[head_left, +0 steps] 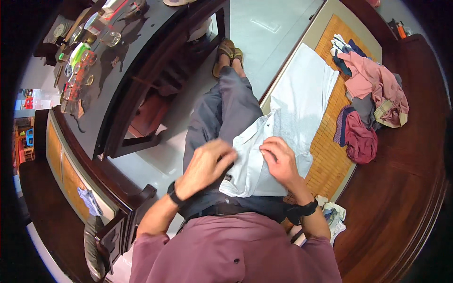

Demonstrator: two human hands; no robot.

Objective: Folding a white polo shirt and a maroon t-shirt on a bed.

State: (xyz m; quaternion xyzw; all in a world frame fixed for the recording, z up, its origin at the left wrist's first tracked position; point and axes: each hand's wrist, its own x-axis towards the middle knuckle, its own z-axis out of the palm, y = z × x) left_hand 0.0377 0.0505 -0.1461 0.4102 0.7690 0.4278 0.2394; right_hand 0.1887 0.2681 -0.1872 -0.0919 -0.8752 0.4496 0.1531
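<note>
A white shirt [297, 104] lies partly over my lap and partly along the bench on my right. Small dark buttons show on the part across my thighs. My right hand [282, 165] is on that part, thumb and fingertips drawn together at the cloth in a pinch. Just left of the shirt's edge, above my dark trousers, my left hand [205, 166] hovers with thumb and forefinger apart and no cloth visible between them. Its other fingers are bent and partly hidden. Each wrist wears a black band.
On the bench's bamboo mat [325, 162], a heap of pink, red and grey clothes [373, 89] lies to the right. More pale cloth [336, 217] is by my right elbow. A dark table [137, 33] with several glasses and jars stands on the left.
</note>
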